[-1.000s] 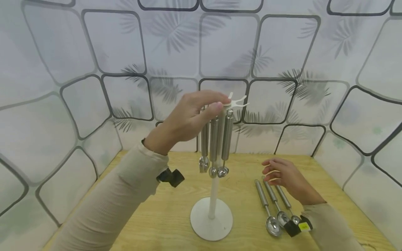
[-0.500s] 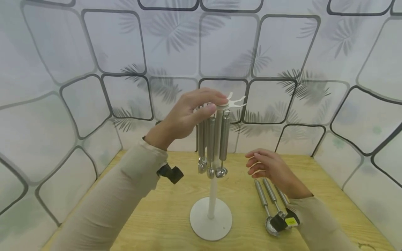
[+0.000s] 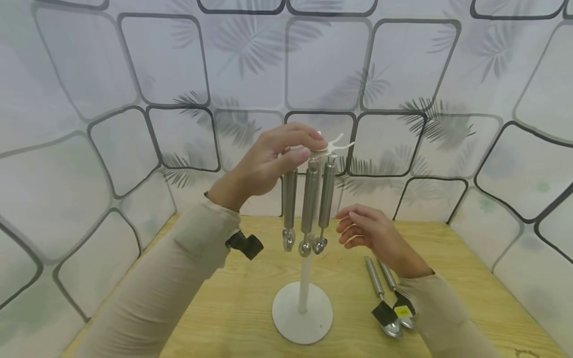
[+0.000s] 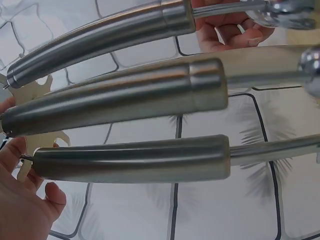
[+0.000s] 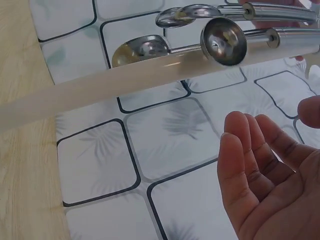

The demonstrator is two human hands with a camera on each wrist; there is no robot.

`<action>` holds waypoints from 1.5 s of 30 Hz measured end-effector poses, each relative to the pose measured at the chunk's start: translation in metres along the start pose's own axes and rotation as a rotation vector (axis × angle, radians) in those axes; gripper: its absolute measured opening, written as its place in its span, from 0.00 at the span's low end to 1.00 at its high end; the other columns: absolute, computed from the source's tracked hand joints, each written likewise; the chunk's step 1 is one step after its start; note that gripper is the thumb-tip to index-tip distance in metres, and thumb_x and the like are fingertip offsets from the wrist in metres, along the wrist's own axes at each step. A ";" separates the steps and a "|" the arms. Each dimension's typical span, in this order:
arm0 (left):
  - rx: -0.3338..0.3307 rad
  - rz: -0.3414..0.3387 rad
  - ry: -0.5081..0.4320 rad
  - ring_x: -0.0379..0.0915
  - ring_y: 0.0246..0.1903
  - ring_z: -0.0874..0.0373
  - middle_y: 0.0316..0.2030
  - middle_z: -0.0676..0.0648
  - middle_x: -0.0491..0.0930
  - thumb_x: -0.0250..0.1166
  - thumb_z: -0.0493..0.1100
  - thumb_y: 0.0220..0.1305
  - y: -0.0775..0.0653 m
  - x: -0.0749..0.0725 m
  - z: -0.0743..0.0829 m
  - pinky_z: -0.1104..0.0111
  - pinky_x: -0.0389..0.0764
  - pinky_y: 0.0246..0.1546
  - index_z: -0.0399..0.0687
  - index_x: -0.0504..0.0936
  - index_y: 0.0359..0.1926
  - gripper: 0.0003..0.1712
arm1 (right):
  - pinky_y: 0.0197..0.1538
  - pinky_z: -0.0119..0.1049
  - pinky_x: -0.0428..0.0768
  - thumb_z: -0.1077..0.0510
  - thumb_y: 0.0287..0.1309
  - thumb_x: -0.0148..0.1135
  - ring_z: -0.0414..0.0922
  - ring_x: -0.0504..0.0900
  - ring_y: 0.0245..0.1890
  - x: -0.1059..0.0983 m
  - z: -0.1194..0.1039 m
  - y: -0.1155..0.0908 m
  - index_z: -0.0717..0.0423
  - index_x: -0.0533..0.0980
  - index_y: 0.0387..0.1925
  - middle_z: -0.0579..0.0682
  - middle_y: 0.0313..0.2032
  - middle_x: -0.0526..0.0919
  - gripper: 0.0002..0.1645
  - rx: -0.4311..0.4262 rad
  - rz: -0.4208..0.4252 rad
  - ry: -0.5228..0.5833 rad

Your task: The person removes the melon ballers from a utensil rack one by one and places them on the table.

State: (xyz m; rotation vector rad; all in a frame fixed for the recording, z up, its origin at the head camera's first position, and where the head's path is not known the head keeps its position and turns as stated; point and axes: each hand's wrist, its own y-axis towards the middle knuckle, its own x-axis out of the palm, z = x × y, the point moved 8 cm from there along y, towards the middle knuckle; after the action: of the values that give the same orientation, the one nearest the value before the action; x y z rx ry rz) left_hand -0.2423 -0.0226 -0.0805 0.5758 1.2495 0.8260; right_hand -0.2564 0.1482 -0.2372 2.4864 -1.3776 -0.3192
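Note:
My left hand is at the top of a white utensil rack, its fingertips on the hooked disc and its thumb at the near side. Several steel-handled utensils hang from the hooks, among them a measuring spoon with a round bowl. In the left wrist view, three steel handles cross in front of the left hand. To the right of the rack, my right hand hovers with loosely bent fingers and holds nothing. It is apart from the hanging utensils.
Steel-handled spoons lie on the wooden table at the right, partly hidden by the right wrist's black strap and sleeve. A patterned cloth wall encloses the table at the back and sides.
The rack's top has turned, shifting the hanging utensils and hooks. My right hand has moved left, from above the lying spoons towards the rack. The left hand stays on top.

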 end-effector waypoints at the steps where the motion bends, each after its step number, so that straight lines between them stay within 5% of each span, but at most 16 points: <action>1: -0.005 0.000 0.003 0.71 0.55 0.52 0.50 0.40 0.79 0.47 0.50 0.67 0.000 0.000 0.000 0.61 0.70 0.54 0.33 0.82 0.48 0.27 | 0.37 0.35 0.82 0.58 0.74 0.44 0.42 0.83 0.33 0.001 0.000 0.002 0.54 0.77 0.46 0.48 0.35 0.81 0.14 0.004 0.003 -0.003; 12: -0.085 0.003 0.025 0.73 0.49 0.55 0.48 0.43 0.81 0.46 0.43 0.66 0.001 -0.005 0.001 0.63 0.72 0.50 0.35 0.83 0.48 0.23 | 0.46 0.37 0.81 0.54 0.76 0.41 0.43 0.82 0.41 0.015 -0.014 0.011 0.49 0.76 0.48 0.48 0.38 0.83 0.15 -0.078 -0.042 -0.138; 21: -0.109 0.033 0.005 0.74 0.44 0.56 0.43 0.45 0.82 0.46 0.42 0.67 0.003 -0.005 0.000 0.63 0.73 0.47 0.36 0.85 0.46 0.23 | 0.47 0.39 0.80 0.61 0.69 0.54 0.45 0.83 0.42 0.017 -0.024 0.011 0.47 0.75 0.52 0.51 0.42 0.84 0.13 -0.150 0.009 -0.250; 35: -0.114 0.038 0.040 0.73 0.44 0.57 0.44 0.46 0.82 0.46 0.43 0.69 0.001 -0.005 -0.001 0.64 0.72 0.45 0.37 0.84 0.48 0.22 | 0.38 0.35 0.82 0.66 0.62 0.62 0.43 0.83 0.33 0.020 -0.037 0.006 0.68 0.72 0.53 0.49 0.37 0.85 0.18 -0.254 0.130 -0.410; 45: -0.137 0.041 0.019 0.73 0.45 0.56 0.44 0.46 0.81 0.49 0.38 0.70 -0.001 -0.005 -0.002 0.64 0.72 0.46 0.36 0.84 0.49 0.19 | 0.38 0.36 0.83 0.69 0.60 0.62 0.43 0.84 0.32 0.011 -0.043 -0.001 0.45 0.77 0.49 0.49 0.35 0.85 0.20 -0.244 0.220 -0.433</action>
State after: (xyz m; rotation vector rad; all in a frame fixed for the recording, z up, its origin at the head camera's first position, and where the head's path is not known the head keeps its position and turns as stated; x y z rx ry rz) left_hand -0.2445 -0.0273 -0.0785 0.4856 1.1913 0.9456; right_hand -0.2357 0.1451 -0.1976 2.1184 -1.6371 -0.9564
